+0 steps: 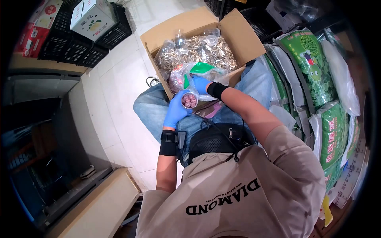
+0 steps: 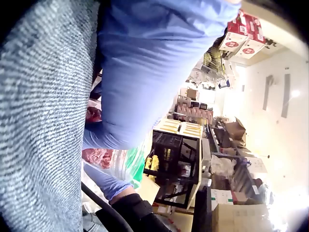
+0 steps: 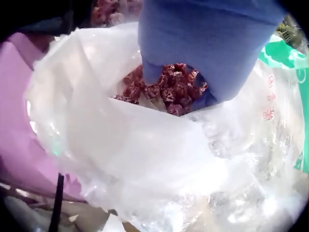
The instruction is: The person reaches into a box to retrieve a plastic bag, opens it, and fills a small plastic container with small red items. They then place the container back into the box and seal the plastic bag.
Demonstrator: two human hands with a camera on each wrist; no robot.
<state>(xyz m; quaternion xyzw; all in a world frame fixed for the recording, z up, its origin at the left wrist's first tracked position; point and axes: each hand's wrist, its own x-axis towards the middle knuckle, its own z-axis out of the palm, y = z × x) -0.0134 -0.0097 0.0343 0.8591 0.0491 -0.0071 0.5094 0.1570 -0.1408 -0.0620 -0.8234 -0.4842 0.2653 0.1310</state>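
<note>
My gloved left hand [image 1: 177,111] grips a clear round cup [image 1: 189,100] of dark red dried pieces above my lap; in the left wrist view the blue glove [image 2: 140,72] hides most of the cup. Beside it, my gloved right hand [image 1: 201,84] is inside the clear plastic bag [image 1: 180,75] with green patches. Seen in the right wrist view, the right hand [image 3: 207,43] reaches through the bag's mouth [image 3: 120,135] among wrinkled red pieces [image 3: 174,92], thumb and fingers apart; whether it grips any is hidden.
An open cardboard box [image 1: 240,37] stands between my knees, holding pale dried strips [image 1: 222,51] and clear cups [image 1: 179,39]. Green printed sacks [image 1: 313,71] are stacked on the right. Black crates [image 1: 115,33] stand at upper left. Something pink [image 3: 24,121] lies beside the bag.
</note>
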